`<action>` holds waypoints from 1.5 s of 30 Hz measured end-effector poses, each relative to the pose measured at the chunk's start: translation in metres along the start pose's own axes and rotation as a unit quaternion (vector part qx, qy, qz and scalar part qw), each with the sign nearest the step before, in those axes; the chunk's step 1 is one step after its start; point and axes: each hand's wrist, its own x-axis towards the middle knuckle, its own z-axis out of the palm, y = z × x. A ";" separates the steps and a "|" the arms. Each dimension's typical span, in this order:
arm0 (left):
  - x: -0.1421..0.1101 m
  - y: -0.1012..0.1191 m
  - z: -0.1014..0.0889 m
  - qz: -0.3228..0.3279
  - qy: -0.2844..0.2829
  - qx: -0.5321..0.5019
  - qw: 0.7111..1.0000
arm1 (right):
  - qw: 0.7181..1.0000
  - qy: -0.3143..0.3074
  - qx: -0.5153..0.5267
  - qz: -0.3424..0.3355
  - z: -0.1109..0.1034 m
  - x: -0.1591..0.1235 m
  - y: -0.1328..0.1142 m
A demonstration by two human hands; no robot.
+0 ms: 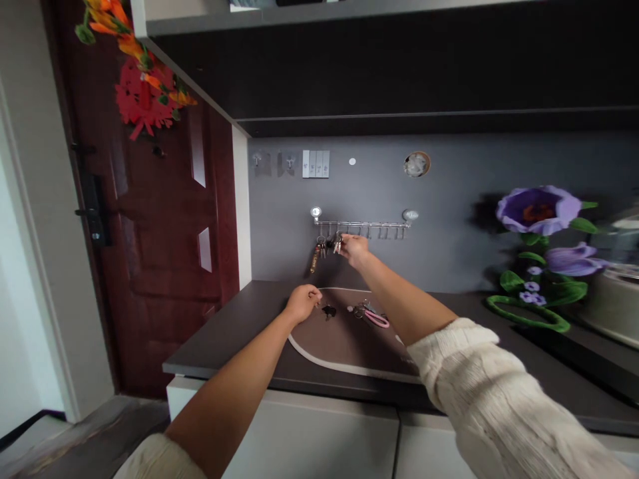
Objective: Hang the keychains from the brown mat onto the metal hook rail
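Observation:
My right hand (pixel 355 250) is raised to a metal hook rack (pixel 362 225) on the grey wall, its fingers closed on a bunch of keys (pixel 338 245) just under the hooks. Left of these hangs another set of keys (pixel 322 247) with a lettered strap (pixel 315 259). My left hand (pixel 303 303) is lower, over the left edge of a brown mat (pixel 344 352), with fingers curled together; whatever they may hold is hidden. Close to its fingertips is a small dark key (pixel 328 311). Farther right on the mat lie keys with a pink loop (pixel 375 319).
A dark shelf (pixel 379 73) overhangs the counter (pixel 234 332). Purple artificial flowers (pixel 540 211) stand at the right, near a pale round container (pixel 616 303). To the left is a dark red door (pixel 164 279). Switches (pixel 316 164) and clear hooks (pixel 288 163) are on the wall.

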 end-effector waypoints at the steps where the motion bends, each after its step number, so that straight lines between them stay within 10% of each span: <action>1: 0.000 0.000 0.000 -0.006 0.000 -0.006 1.000 | 1.000 0.008 0.000 0.002 0.002 0.003 0.000; 23: -0.001 0.002 -0.003 -0.048 -0.022 -0.099 0.994 | 0.998 0.019 -0.012 0.053 -0.002 0.014 0.024; 32: -0.004 0.002 -0.007 -0.060 -0.112 -0.149 0.981 | 0.998 0.016 -0.031 0.059 -0.011 -0.002 0.027; 45: -0.006 0.009 -0.010 0.105 -0.148 0.076 0.980 | 0.997 -0.054 -0.008 0.053 -0.037 -0.050 0.046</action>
